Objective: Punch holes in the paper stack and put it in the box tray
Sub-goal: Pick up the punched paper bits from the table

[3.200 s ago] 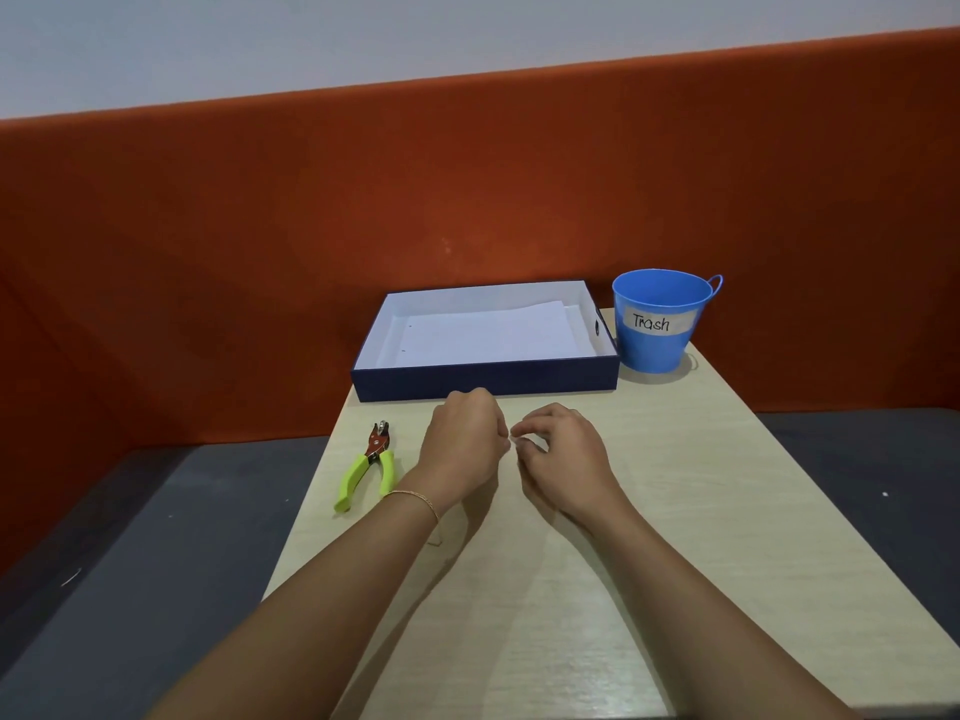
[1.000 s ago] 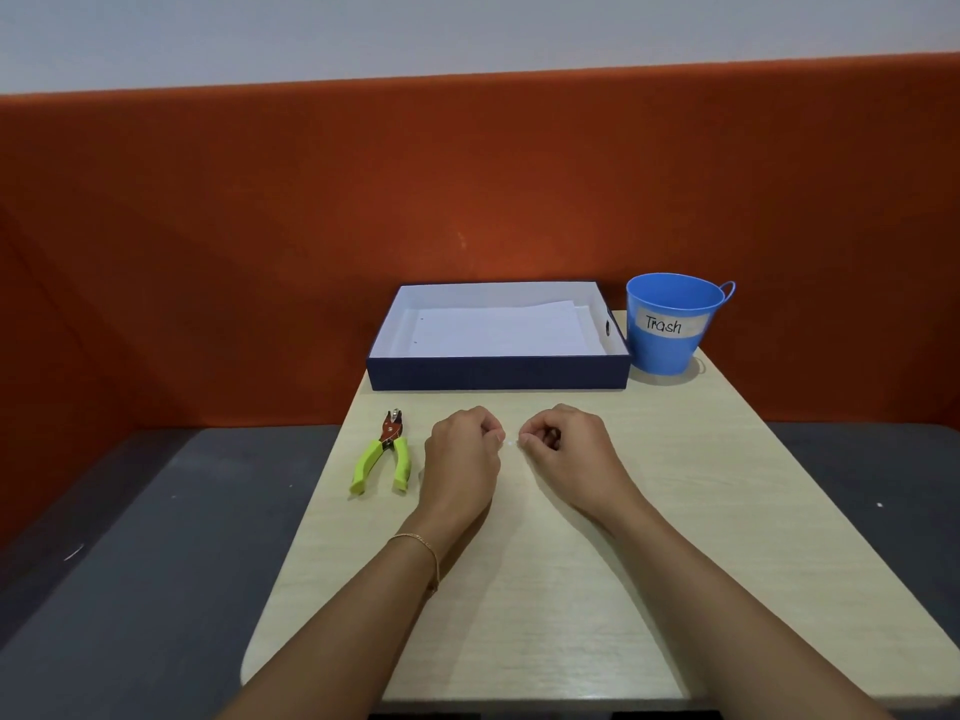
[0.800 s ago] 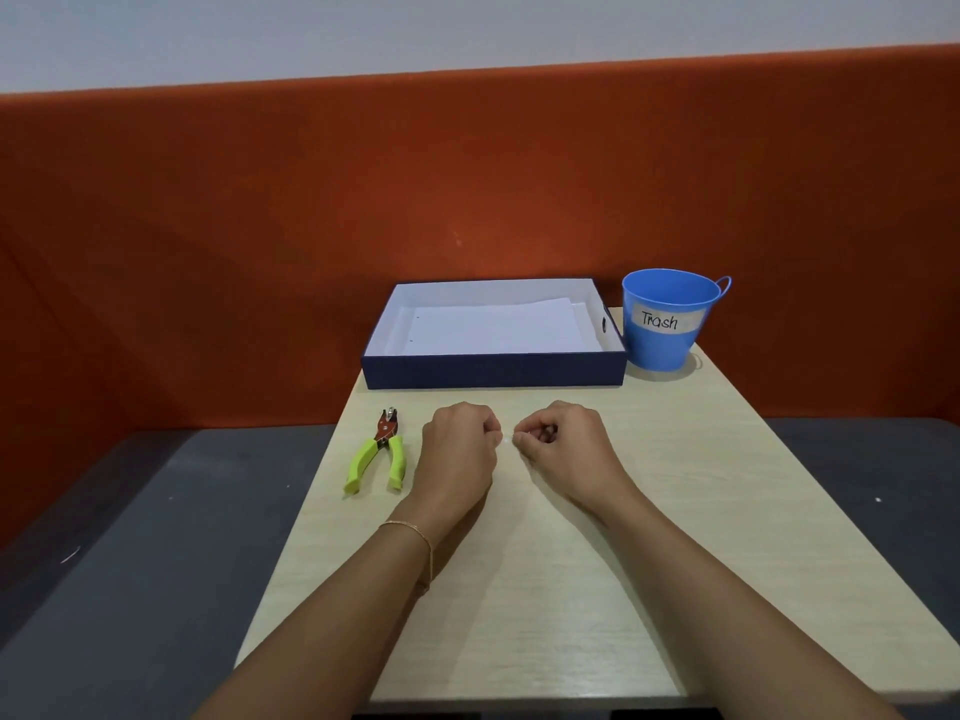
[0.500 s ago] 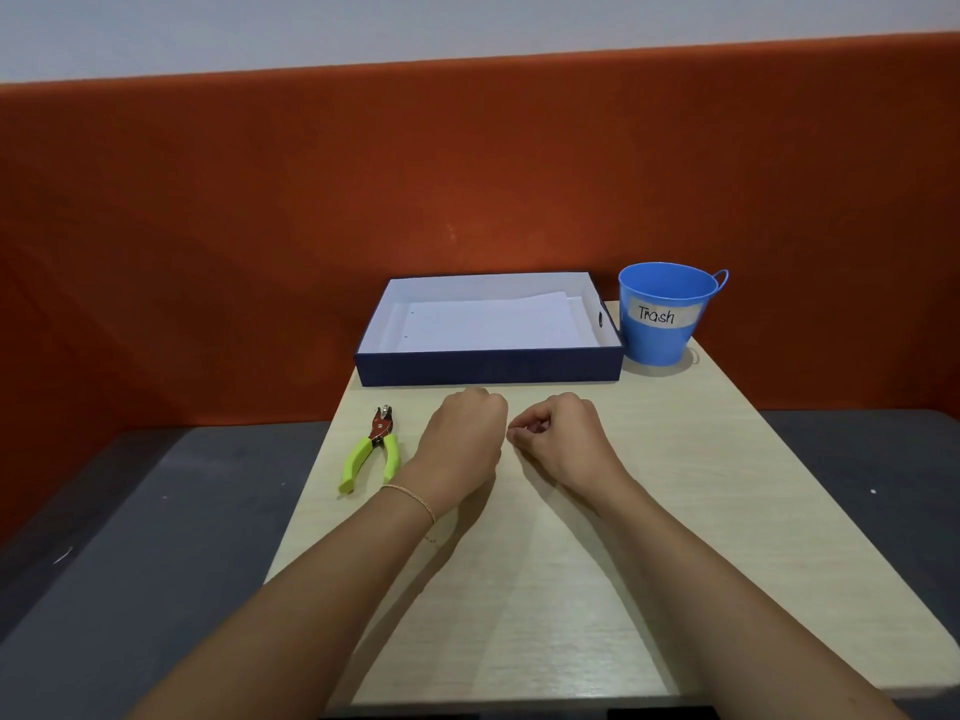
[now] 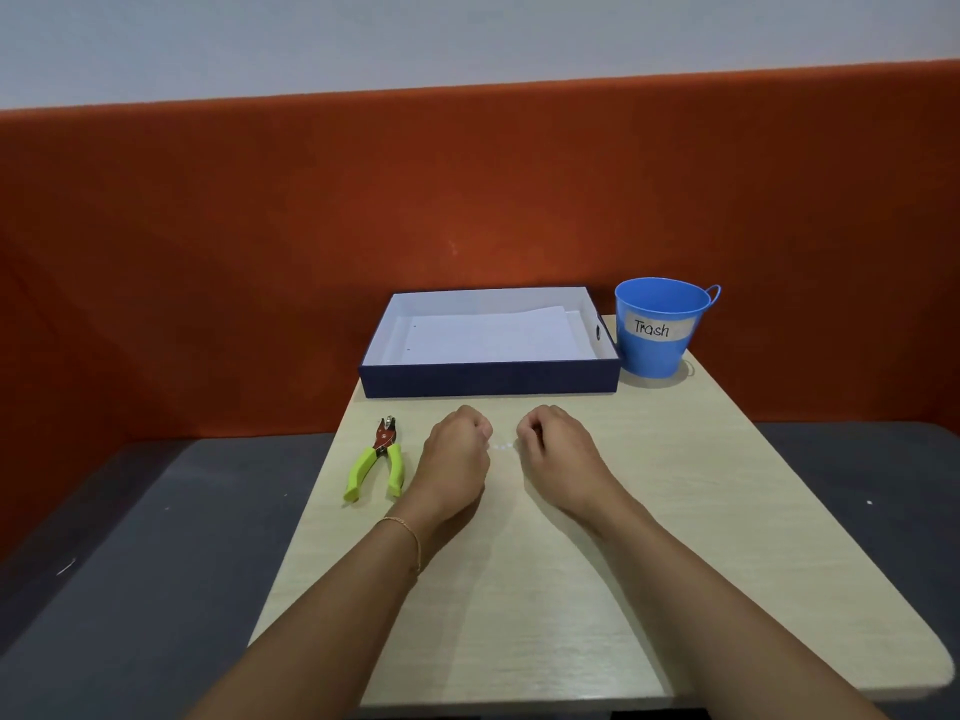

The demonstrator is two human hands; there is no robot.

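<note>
The white paper stack [image 5: 491,337] lies flat inside the dark blue box tray [image 5: 488,379] at the table's far edge, with two small holes near its left side. The hole punch [image 5: 378,459], with green handles, lies on the table left of my hands. My left hand [image 5: 457,459] rests on the table with its fingers curled shut, just right of the punch. My right hand [image 5: 558,452] rests beside it, also curled. A few tiny white paper bits [image 5: 501,446] lie on the table between the two hands. What the curled fingers hide cannot be seen.
A blue bucket [image 5: 660,330] labelled "Trash" stands right of the tray at the back corner. An orange partition [image 5: 311,252] rises behind the light wooden table [image 5: 571,615]. Dark grey surfaces flank the table on both sides.
My hands have drawn slightly apart, and the small white bits now show on the table between them. Tray, punch and bucket have not moved.
</note>
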